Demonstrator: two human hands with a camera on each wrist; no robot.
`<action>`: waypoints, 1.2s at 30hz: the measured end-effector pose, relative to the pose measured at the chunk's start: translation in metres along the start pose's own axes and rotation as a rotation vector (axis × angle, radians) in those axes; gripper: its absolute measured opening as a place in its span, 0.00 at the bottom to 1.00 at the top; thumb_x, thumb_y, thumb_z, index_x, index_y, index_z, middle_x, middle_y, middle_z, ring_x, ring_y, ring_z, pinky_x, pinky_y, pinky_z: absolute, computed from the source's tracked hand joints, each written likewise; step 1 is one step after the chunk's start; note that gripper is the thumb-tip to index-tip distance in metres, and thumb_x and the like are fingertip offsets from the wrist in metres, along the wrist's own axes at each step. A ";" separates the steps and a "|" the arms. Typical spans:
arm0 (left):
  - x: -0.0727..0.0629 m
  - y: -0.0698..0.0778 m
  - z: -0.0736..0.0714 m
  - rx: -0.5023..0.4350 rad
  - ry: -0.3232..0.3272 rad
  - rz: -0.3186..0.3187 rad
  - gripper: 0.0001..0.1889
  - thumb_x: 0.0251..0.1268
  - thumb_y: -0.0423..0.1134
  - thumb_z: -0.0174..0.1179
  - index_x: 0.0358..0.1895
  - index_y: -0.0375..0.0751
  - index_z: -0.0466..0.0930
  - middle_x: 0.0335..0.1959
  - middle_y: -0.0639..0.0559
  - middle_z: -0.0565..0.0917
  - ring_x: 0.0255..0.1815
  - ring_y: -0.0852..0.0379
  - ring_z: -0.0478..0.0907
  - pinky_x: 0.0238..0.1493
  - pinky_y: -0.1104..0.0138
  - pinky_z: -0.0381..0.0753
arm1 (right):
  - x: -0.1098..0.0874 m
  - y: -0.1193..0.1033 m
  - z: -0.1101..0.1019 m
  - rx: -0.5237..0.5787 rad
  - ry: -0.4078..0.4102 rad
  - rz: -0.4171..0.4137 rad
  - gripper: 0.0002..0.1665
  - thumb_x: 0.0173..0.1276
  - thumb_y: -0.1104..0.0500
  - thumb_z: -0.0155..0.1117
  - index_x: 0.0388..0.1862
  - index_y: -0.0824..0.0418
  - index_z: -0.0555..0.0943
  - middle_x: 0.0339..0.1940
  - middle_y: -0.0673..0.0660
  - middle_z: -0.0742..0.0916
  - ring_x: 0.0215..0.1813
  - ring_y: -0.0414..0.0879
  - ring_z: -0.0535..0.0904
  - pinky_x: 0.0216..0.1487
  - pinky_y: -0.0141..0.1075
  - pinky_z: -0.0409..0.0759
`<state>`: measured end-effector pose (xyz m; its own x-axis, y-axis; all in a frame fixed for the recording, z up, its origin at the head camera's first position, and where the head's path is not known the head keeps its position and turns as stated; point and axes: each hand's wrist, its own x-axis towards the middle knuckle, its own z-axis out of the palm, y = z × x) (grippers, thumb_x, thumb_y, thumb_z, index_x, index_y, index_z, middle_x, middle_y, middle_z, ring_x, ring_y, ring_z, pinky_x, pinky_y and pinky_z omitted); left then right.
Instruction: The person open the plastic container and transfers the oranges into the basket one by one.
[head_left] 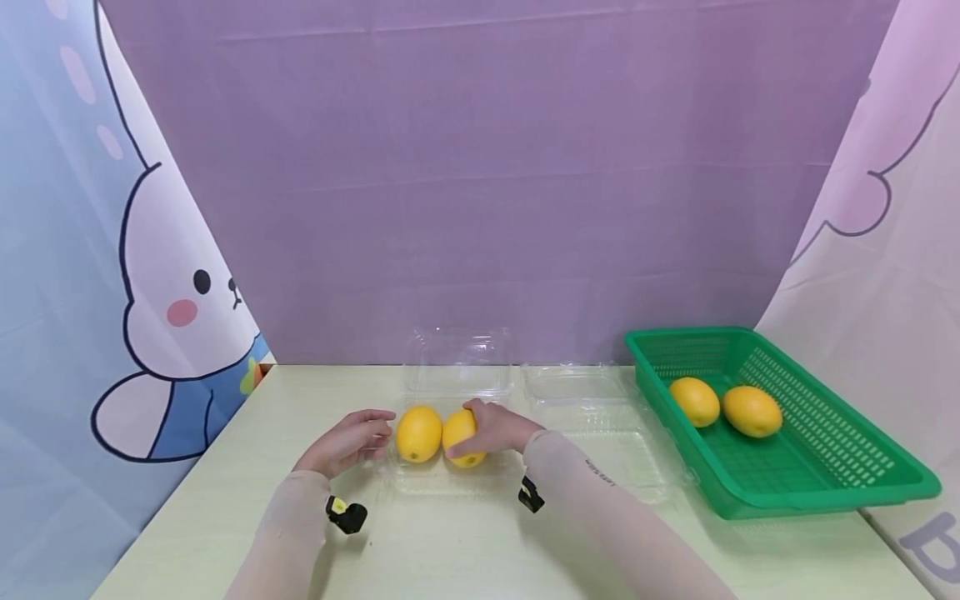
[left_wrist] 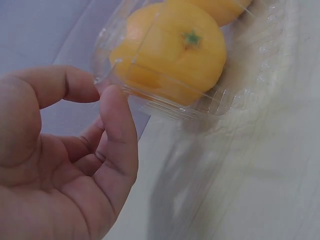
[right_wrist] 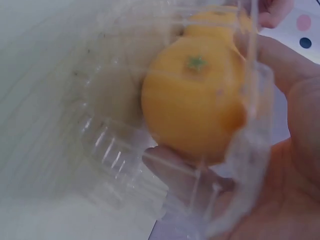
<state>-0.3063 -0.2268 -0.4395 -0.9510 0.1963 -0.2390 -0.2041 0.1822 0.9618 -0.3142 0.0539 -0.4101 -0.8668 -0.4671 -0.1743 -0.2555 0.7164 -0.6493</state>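
Observation:
Two yellow-orange oranges (head_left: 418, 433) sit side by side in a clear plastic clamshell container (head_left: 427, 483), its lid (head_left: 459, 358) raised at the back. My right hand (head_left: 501, 427) holds the right-hand orange (right_wrist: 192, 100), thumb on one side and fingers on the other. In the right wrist view the container's clear wall stands in front of part of that fruit and my fingers. At the container's left edge, my left hand (left_wrist: 75, 150) pinches the rim between thumb and index finger. Green star-shaped stem marks show on the fruit in both wrist views.
A second clear clamshell container (head_left: 607, 446) lies open to the right. Beyond it a green plastic basket (head_left: 825, 500) holds two more oranges (head_left: 752, 411). A purple cloth (head_left: 510, 183) hangs behind the pale table (head_left: 442, 550), with printed cloths at both sides.

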 end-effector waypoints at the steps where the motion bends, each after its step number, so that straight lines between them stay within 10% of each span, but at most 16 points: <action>1: 0.000 0.000 0.000 0.000 -0.001 0.001 0.26 0.70 0.32 0.53 0.69 0.26 0.64 0.37 0.46 0.75 0.38 0.53 0.73 0.41 0.67 0.81 | 0.000 0.000 0.001 -0.001 0.002 0.000 0.57 0.56 0.41 0.77 0.76 0.64 0.61 0.63 0.60 0.78 0.58 0.50 0.75 0.64 0.49 0.73; 36: -0.002 -0.001 0.000 0.000 0.007 0.011 0.25 0.72 0.33 0.54 0.69 0.27 0.64 0.41 0.44 0.76 0.40 0.52 0.74 0.43 0.66 0.82 | -0.005 -0.004 -0.001 0.016 0.030 -0.010 0.56 0.53 0.44 0.79 0.75 0.62 0.63 0.58 0.57 0.80 0.53 0.48 0.76 0.59 0.48 0.76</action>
<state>-0.3045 -0.2274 -0.4403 -0.9549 0.1915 -0.2271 -0.1934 0.1797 0.9645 -0.3093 0.0541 -0.4062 -0.8769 -0.4581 -0.1458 -0.2572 0.7034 -0.6627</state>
